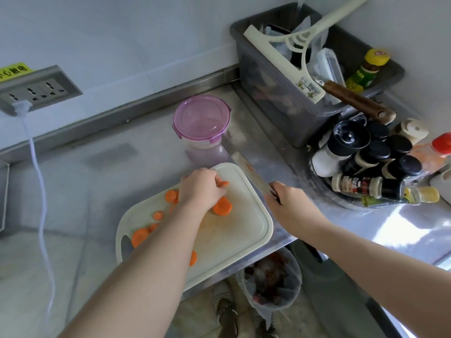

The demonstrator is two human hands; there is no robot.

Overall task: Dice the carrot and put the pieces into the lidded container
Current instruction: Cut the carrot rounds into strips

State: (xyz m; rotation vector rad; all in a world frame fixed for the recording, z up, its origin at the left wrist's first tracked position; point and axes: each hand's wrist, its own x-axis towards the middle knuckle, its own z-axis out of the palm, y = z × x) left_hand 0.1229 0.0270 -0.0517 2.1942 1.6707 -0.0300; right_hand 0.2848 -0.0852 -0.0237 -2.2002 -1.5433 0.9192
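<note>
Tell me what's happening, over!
Left hand pinching carrot slice; right hand holding knife. Slices on cutting board, undiced. Container lid closed.

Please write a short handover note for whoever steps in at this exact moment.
Left hand: on the cutting board, fingers pinching a carrot slice.
Right hand: gripping the knife, blade pointing away over the steel counter, off the board.
Things: several round carrot slices lie scattered across the board's left half. The lidded container stands behind the board, pink lid on; it looks empty.
Done: carrot cut into rounds.
Left: dice the rounds, open the lid, move the pieces into the container.
</note>
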